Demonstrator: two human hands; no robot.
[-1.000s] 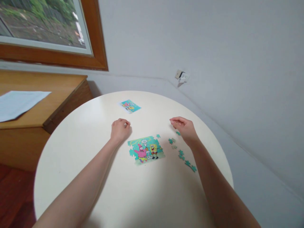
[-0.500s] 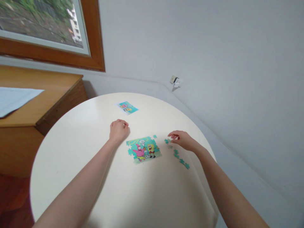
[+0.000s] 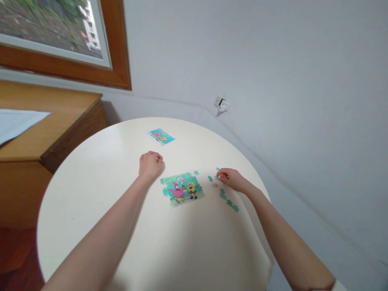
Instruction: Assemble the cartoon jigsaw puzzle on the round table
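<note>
A partly joined cartoon jigsaw lies on the round cream table. My left hand rests as a loose fist on the table just beyond the jigsaw's top left corner, with nothing visible in it. My right hand is down among several loose teal puzzle pieces to the right of the jigsaw, its fingertips pinched on one teal piece.
A small reference picture card lies at the table's far side. A wooden desk with white paper stands at the left under a framed picture. Grey walls meet at a corner with a socket.
My right hand has dropped from above the table down and left onto the loose pieces and pinched one. The left hand has stayed put. The view has shifted slightly.
</note>
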